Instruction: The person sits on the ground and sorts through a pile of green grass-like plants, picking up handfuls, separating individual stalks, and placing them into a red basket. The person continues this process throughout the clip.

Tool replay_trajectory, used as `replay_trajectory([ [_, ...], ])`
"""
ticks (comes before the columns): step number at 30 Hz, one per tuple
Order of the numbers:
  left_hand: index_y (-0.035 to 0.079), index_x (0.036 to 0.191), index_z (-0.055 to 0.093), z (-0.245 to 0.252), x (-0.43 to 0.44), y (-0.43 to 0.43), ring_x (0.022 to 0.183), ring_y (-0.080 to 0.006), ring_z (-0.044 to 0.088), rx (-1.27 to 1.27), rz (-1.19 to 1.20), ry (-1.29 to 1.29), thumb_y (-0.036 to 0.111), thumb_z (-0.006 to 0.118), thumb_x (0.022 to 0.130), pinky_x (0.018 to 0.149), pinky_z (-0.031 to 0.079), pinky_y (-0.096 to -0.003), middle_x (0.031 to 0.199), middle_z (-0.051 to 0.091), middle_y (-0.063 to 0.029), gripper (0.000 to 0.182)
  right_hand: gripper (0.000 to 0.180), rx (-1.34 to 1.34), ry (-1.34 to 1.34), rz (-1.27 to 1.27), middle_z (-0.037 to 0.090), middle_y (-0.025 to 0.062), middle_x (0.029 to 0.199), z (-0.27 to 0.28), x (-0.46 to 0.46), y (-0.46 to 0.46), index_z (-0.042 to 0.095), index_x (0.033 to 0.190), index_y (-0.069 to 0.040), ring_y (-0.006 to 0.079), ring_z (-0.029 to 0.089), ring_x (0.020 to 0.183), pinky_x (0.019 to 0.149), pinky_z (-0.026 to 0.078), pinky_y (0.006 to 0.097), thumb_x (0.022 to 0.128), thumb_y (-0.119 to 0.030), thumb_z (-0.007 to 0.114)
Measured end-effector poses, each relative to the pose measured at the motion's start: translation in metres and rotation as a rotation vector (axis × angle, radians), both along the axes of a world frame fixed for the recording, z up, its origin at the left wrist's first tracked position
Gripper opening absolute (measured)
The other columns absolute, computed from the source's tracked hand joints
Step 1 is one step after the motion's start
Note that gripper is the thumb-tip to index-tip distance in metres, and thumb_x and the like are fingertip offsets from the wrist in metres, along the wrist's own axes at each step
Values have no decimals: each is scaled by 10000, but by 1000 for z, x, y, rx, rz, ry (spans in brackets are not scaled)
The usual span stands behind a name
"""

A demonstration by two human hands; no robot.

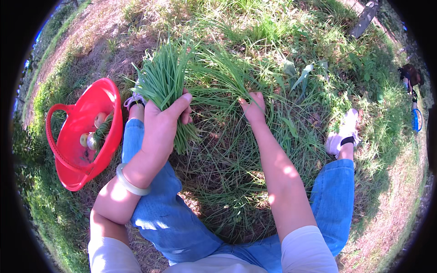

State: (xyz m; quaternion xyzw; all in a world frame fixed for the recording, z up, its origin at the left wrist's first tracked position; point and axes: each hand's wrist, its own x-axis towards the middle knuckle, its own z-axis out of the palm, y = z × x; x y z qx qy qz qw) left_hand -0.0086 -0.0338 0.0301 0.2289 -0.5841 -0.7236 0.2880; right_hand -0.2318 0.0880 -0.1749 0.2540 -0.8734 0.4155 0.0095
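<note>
My left hand (165, 117) is closed around a thick bundle of long, flat green leaves (167, 75), which look like garlic chives. Their cut ends stick out below my fist, and the leaf tips fan out above it. To the right, my right hand (255, 106) grips a thinner tuft of grass-like green leaves (228, 76) low down, close to the ground. Those leaves spread up and to the left, towards the bundle. Whether the tuft is still rooted cannot be told. Loose leaf blades (225, 163) lie tangled on the ground between my legs.
A red plastic basket (116, 102) with a handle stands at my left, holding several round fruits or vegetables (99, 120) and a tied green bunch (102, 133). My shoes (343, 133) flank the grass. A tree trunk (365, 20) rises at upper right. Another person (411, 76) is near a blue basket (416, 120) far right.
</note>
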Motion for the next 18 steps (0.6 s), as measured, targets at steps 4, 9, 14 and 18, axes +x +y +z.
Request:
replay_trajectory([
  [4,11,939,597,0,0,1,517,-90,504,13,23,-4,64,635,865,520,444,-255,676,560,-12,98,617,-307,-695,-83,523,186,1351,15,-12,19,542,1292,7,282,532,1193,1014,393,362,764,-239,745],
  [9,11,928,594,-2,2,-2,515,-91,499,-19,20,-9,60,636,864,522,446,-255,671,555,-10,91,699,25,-496,95,496,219,1375,-5,-23,11,444,1392,-27,319,484,1268,1071,351,371,807,-319,694],
  [14,13,928,592,-1,4,-1,514,-93,496,1,32,-13,59,635,864,521,444,-254,671,552,-9,89,608,108,-419,170,522,198,1348,4,-16,6,429,1392,-40,360,509,1229,1047,380,396,901,-341,626],
  [18,16,933,592,-2,-2,-1,516,-90,497,-21,-3,11,61,637,865,525,448,-256,673,552,-6,92,554,130,-351,106,540,242,1296,-10,-35,4,398,1391,-33,374,530,1189,1007,406,416,952,-333,556],
])
